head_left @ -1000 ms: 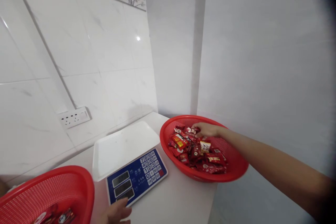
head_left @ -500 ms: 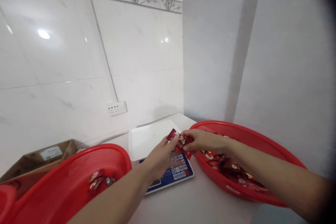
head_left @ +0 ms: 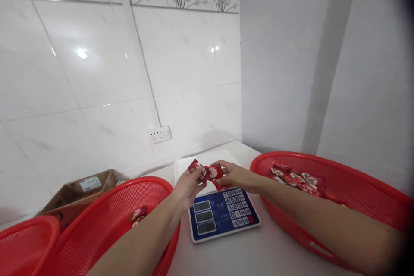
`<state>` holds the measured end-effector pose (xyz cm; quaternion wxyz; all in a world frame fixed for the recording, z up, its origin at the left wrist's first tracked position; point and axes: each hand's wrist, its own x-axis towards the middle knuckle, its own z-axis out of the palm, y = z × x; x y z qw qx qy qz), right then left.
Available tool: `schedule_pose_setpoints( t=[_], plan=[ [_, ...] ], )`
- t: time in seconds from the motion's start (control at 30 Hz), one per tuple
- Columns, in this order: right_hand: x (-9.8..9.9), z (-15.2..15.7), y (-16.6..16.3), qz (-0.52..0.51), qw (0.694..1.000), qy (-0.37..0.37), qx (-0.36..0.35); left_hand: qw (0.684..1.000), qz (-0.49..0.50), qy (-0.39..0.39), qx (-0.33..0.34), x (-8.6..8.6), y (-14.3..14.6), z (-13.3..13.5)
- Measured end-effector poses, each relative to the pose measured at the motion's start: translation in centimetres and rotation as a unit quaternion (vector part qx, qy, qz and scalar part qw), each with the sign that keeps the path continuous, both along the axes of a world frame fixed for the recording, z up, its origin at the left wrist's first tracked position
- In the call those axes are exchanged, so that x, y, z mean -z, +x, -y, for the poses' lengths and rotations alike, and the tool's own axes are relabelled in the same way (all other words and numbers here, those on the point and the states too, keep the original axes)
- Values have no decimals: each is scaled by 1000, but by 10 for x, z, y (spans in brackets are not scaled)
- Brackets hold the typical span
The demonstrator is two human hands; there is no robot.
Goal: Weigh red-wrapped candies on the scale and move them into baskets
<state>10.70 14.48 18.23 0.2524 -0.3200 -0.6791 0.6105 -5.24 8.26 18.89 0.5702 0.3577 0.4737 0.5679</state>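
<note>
My left hand (head_left: 187, 186) pinches a dark red packet (head_left: 202, 174) with pale lettering. Right against it, a brighter red packet (head_left: 213, 173) with a round pale print is between the fingers of my right hand (head_left: 233, 176). Both hands are above a digital scale (head_left: 223, 212), over the join of its white weighing tray (head_left: 223, 155) and blue keypad panel. Similar packets (head_left: 299, 179) lie in the right red basket (head_left: 281, 155), partly hidden by my right forearm. A few more packets (head_left: 139, 214) lie in the left red basket (head_left: 161, 185), beside my left forearm.
Another red basket (head_left: 29, 228) stands at the far left. Behind the left baskets is an open cardboard box (head_left: 66, 194). The white table (head_left: 223, 258) meets a tiled wall with a socket (head_left: 160, 134), and a grey wall on the right.
The camera view has shifted, so the scene sits further right. My hands have drawn slightly apart, and the brighter packet at my right fingers shows more plainly. Both hands still grip packets.
</note>
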Motion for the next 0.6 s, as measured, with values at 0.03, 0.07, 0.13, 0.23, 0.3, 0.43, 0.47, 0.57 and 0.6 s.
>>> schedule_pose_setpoints(
  t=[0.03, 0.07, 0.13, 0.23, 0.3, 0.43, 0.47, 0.57, 0.6],
  plan=[
    [1, -3, -2, 10, 1000, 5, 11, 1000, -2, 2, -8, 0, -3, -1],
    [3, -6, -4, 19, 1000, 9, 22, 1000, -4, 3, -16, -1, -6, -1],
    [6, -15, -7, 34, 998, 21, 42, 1000, -11, 4, -29, -2, -11, -3],
    [10, -28, -7, 57, 996, 38, 63, 999, -21, -1, -47, -2, -17, -6],
    [12, -34, -7, 73, 993, 52, 78, 998, -29, -8, -55, 0, -20, -7],
    [12, -34, -10, 83, 990, 85, 78, 998, -46, -18, -48, 3, -19, -9],
    [10, -31, -12, 82, 991, 87, 61, 998, -51, -17, -40, 2, -17, -9],
    [5, -24, -17, 85, 991, 100, 12, 997, -78, -9, -13, 1, -12, -8],
    [4, -23, -18, 90, 990, 111, 11, 996, -93, -6, -10, 1, -11, -9]
  ],
)
